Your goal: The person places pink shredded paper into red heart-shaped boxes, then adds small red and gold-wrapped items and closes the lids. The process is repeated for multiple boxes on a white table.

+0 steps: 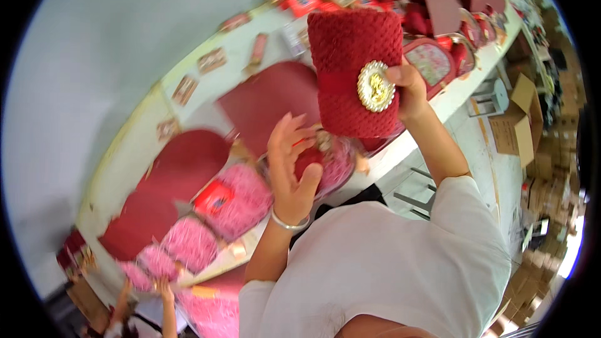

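My right hand (pixel 411 92) grips a rolled, textured dark red towel (pixel 354 40) by its right edge. On its front sits a round gold ornament (pixel 376 86) with a pearl rim, and my thumb rests at that rim. Below and to the left, my left hand (pixel 289 175) is raised with fingers apart, a bangle on its wrist. Behind its fingers shows a round red thing (pixel 308 160) at a box of pink shredded paper (pixel 338 163); whether the fingers touch it I cannot tell.
Lidded gift boxes line the long white table (pixel 203 112), one with pink shred and a red packet (pixel 213 198). Small red packages (pixel 303 2) crowd the far end. Another person's hands (pixel 164 289) work at lower left. An open carton (pixel 516 119) and a stool (pixel 489 97) stand at right.
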`<state>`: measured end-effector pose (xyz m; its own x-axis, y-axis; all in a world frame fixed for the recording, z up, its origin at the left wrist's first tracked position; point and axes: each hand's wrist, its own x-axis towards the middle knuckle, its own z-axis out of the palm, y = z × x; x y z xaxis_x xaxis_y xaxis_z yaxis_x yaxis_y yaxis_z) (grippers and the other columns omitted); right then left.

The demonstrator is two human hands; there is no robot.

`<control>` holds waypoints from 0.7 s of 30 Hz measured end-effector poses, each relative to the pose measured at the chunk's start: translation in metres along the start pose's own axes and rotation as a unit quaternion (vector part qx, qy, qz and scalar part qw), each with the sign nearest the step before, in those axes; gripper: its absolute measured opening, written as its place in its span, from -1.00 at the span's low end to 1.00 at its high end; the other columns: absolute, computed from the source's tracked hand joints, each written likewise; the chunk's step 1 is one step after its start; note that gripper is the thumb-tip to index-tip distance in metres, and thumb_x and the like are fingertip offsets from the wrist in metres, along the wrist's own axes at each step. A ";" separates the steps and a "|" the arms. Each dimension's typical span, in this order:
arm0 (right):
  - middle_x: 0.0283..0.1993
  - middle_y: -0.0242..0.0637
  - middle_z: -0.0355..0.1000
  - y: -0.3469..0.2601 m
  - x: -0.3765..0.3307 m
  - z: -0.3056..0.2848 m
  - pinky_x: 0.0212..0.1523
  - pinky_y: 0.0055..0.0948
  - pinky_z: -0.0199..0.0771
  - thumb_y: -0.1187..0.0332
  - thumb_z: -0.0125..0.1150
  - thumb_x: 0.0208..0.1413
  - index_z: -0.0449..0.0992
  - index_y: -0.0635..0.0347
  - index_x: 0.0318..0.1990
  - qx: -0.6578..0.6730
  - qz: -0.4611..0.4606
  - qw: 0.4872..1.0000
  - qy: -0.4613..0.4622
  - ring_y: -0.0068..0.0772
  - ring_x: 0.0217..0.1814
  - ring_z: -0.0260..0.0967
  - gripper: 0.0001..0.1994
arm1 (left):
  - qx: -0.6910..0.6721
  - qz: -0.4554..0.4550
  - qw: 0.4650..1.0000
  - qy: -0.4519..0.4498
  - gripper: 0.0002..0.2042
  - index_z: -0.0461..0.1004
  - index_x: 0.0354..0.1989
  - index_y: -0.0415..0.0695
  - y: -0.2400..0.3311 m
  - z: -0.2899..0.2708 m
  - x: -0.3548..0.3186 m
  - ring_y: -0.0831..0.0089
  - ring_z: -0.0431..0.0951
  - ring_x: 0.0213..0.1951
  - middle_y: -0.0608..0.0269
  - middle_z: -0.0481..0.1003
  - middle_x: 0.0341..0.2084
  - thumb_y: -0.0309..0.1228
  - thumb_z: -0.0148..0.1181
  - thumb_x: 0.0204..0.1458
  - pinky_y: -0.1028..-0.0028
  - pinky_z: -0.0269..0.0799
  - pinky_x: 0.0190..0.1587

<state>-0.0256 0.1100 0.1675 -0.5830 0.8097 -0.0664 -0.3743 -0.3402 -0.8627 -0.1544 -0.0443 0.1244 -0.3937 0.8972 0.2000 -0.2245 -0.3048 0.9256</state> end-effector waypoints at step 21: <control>-0.16 0.02 0.34 0.364 -0.089 0.130 -0.10 -0.36 0.29 0.33 0.29 -0.22 0.23 0.41 -0.05 -0.457 0.128 0.823 -0.314 -0.24 -0.11 0.32 -0.44 | 0.554 -0.030 0.815 0.166 -0.38 0.08 0.12 -0.23 -0.018 -0.234 -0.208 0.01 0.03 0.15 -0.13 0.07 0.10 -0.34 0.19 -0.14 0.18 -0.08 0.16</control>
<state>-0.2041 -0.1479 -0.0756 -0.9230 0.2634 -0.2806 0.3500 0.2715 -0.8965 -0.2768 -0.3006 -0.0091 -0.6728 0.7075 0.2164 0.6182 0.3769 0.6897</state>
